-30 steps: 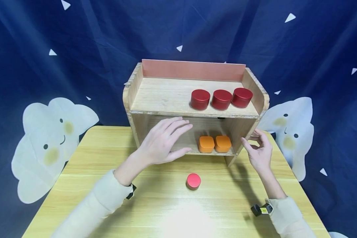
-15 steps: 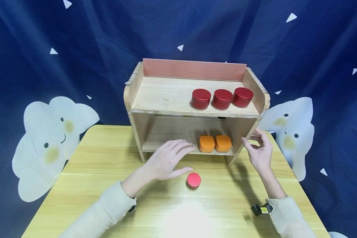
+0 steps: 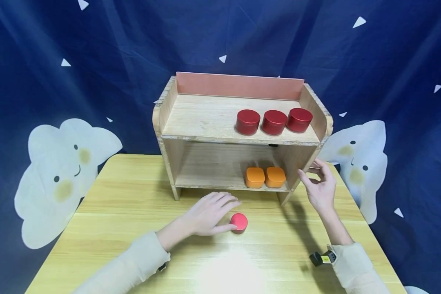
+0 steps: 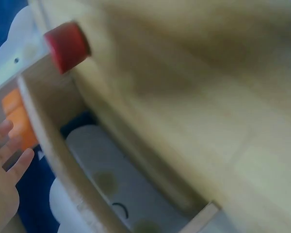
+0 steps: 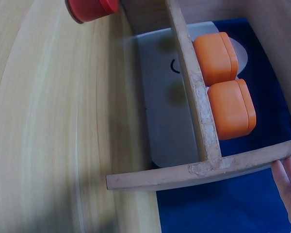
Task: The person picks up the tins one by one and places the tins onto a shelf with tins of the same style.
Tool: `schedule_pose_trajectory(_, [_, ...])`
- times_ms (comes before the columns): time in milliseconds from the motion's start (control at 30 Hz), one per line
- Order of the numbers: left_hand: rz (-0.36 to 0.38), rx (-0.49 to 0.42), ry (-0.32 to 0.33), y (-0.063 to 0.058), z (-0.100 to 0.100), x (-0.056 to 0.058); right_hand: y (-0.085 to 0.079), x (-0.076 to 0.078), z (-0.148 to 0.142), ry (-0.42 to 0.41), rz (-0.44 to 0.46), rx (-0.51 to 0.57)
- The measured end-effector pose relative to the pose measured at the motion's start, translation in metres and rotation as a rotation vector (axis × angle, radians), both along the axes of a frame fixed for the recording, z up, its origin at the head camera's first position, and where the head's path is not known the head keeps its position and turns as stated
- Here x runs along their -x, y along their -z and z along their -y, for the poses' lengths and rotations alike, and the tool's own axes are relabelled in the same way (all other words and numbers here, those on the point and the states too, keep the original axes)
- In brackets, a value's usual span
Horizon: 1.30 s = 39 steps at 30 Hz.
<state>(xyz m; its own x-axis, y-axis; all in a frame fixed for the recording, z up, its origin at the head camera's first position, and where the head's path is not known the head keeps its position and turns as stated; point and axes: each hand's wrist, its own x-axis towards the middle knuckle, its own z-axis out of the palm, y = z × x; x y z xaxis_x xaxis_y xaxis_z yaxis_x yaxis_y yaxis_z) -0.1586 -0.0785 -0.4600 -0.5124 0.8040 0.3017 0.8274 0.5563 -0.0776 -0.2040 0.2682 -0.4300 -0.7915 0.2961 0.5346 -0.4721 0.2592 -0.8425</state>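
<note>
A small red round tin (image 3: 239, 221) stands on the table in front of a two-tier wooden shelf (image 3: 206, 139). My left hand (image 3: 211, 214) is at the tin's left, fingers stretched out and thumb tip overlapping its lid in the head view. In the left wrist view this hand (image 4: 5, 179) shows at the left edge, and the red tin (image 4: 68, 46) appears at the upper left. At the shelf's right side panel, my right hand (image 3: 321, 185) holds the front edge, thumb at the front and fingers on the outer face. Its fingers (image 5: 283, 177) show at the right wrist view's edge.
Three dark red round tins (image 3: 273, 122) stand at the right of the upper tier. Two orange square tins (image 3: 255, 178) sit side by side on the lower tier, towards the right. Behind the wooden table (image 3: 132, 179) hangs a blue curtain (image 3: 132, 61) with cloud shapes.
My left hand has come down from in front of the lower tier to beside the red tin on the table. The right hand has stayed at the shelf's side panel.
</note>
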Motion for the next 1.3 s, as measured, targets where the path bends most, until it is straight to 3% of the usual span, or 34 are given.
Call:
schedule_pose_trajectory(267, [0.171,0.038,-0.035,0.024,-0.011,-0.003,0.001,0.000,0.000,0.001,-0.009,-0.007])
schedule_pose_trajectory(400, [0.222,0.081,-0.060,0.034,-0.015,-0.004,0.001,0.000,0.000,-0.003,-0.009,-0.012])
schedule_pose_trajectory(633, [0.227,0.087,-0.041,0.052,-0.021,-0.004,0.000,0.000,0.000,-0.004,-0.005,0.003])
schedule_pose_trajectory(933, [0.228,0.135,-0.056,0.056,-0.026,-0.004,0.000,0.000,-0.001,-0.004,-0.005,0.000])
schedule_pose_trajectory(1300, [0.235,0.129,-0.074,0.064,-0.026,-0.003,-0.001,0.000,0.000,-0.025,-0.021,0.013])
